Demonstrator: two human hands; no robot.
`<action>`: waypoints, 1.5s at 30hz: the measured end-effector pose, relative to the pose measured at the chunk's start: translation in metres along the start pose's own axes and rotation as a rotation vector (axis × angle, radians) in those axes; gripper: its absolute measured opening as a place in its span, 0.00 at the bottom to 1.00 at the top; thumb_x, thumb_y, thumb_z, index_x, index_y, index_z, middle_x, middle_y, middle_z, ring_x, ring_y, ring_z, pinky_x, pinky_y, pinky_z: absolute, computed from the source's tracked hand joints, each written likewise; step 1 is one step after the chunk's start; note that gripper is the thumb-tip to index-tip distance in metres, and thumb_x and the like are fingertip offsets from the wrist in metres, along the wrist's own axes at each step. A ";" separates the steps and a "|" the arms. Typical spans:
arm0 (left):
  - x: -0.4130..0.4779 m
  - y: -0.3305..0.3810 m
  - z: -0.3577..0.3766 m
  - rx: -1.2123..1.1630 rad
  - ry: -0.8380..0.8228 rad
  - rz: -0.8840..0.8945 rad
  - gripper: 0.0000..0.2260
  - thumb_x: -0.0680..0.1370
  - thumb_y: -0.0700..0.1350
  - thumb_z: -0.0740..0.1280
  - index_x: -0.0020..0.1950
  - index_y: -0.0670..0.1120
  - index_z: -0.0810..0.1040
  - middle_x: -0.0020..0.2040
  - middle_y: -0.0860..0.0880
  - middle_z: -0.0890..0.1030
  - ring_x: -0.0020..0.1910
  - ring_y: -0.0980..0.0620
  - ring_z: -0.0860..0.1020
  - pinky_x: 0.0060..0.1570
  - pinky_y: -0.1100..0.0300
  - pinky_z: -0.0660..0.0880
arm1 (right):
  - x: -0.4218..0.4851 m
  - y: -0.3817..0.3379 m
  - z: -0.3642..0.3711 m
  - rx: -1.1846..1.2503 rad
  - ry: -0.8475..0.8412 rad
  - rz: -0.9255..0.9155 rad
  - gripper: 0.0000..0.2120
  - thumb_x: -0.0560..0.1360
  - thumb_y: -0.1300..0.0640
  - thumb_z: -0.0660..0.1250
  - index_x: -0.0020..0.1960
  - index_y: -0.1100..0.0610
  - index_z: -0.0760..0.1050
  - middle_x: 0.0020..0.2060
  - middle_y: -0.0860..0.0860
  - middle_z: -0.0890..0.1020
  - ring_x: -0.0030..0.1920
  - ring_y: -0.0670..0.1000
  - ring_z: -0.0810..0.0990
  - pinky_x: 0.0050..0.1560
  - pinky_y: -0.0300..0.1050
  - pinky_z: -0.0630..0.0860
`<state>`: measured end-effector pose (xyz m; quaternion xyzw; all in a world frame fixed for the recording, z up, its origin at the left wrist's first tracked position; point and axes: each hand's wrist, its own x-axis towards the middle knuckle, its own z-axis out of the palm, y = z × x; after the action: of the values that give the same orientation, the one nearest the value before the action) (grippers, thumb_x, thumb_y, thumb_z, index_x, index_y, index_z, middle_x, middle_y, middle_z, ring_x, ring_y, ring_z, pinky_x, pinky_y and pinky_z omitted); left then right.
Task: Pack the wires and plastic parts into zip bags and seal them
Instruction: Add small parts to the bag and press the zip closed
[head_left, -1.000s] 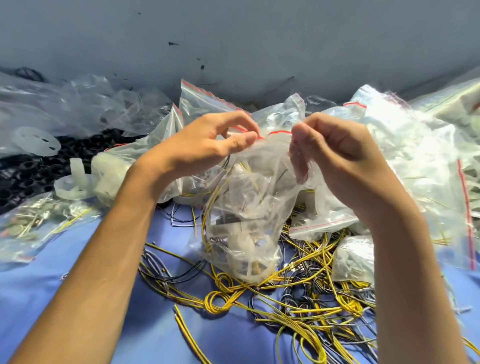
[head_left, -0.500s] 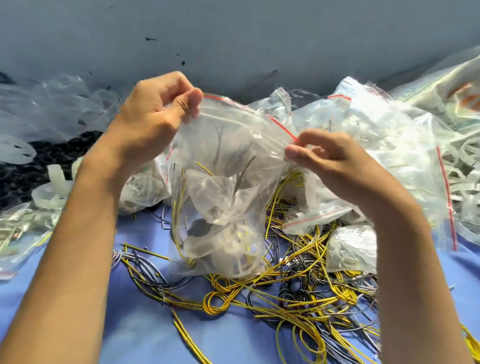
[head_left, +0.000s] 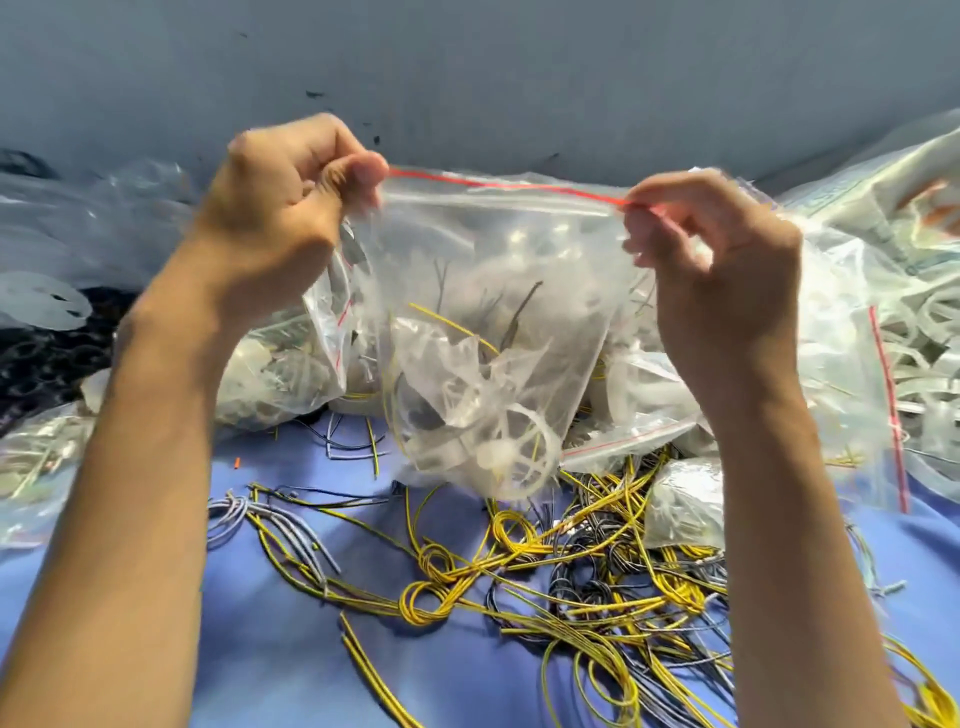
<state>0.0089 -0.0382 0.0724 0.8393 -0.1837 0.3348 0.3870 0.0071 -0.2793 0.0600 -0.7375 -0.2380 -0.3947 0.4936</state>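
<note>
**Fingers.** The left hand (head_left: 280, 208) pinches the top corner of the bag (head_left: 519, 270) at 9 o'clock, between the thumb and curled fingers (head_left: 358, 171). The right hand (head_left: 727, 270) pinches the opposite corner at 3 o'clock with thumb and forefinger, and its other fingers are loosely curled. Both grips sit at the ends of the red strip (head_left: 509, 184), which runs taut and nearly level between them.

**Bag.** It hangs in the air from its two corners, clear of the cloth (head_left: 291, 649). Inside are yellow and dark wire ends (head_left: 452, 325), crumpled film (head_left: 467, 364) and a white wheel (head_left: 519, 452) at the bottom, 6 o'clock. The zip track under the strip lies flat. Whether it is pressed shut along its whole length cannot be told.

**Surroundings.**
- Loose wires (head_left: 571, 571) lie tangled on the cloth at 6 o'clock of the bag, just below it.
- Filled bags (head_left: 852, 332) are heaped at 3 o'clock, with more at 8 o'clock.
- A white disc (head_left: 36, 301) lies loose, well apart at 9 o'clock.

**Assessment.** The held bag looks filled, and its sealing appears either complete or at the final check. Many bags in the heap look packed. The tangle of wires is large, so in my judgement a good share of the packing is left. The held bag is not yet set down with the heap.
</note>
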 end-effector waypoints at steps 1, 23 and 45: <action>0.002 0.000 0.000 -0.004 0.020 0.004 0.10 0.79 0.47 0.60 0.37 0.55 0.71 0.33 0.60 0.77 0.32 0.66 0.71 0.37 0.73 0.66 | 0.001 0.000 -0.001 0.027 0.038 0.002 0.14 0.74 0.64 0.66 0.45 0.44 0.73 0.31 0.42 0.77 0.34 0.42 0.78 0.39 0.38 0.74; -0.010 -0.029 0.001 -0.535 -0.099 -0.169 0.10 0.69 0.40 0.69 0.48 0.48 0.74 0.34 0.56 0.79 0.35 0.63 0.77 0.41 0.71 0.72 | -0.005 0.015 -0.004 0.277 -0.121 0.343 0.06 0.74 0.57 0.69 0.39 0.50 0.79 0.31 0.43 0.79 0.34 0.42 0.75 0.41 0.35 0.74; -0.013 -0.042 0.008 -0.557 -0.214 -0.208 0.04 0.73 0.45 0.67 0.43 0.46 0.75 0.35 0.57 0.81 0.37 0.61 0.76 0.45 0.67 0.72 | -0.009 0.018 0.000 0.208 -0.158 0.218 0.07 0.76 0.58 0.65 0.41 0.51 0.75 0.35 0.49 0.80 0.34 0.42 0.77 0.41 0.37 0.74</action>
<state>0.0271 -0.0172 0.0375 0.7458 -0.2211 0.1397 0.6127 0.0150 -0.2860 0.0432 -0.7327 -0.2343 -0.2530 0.5868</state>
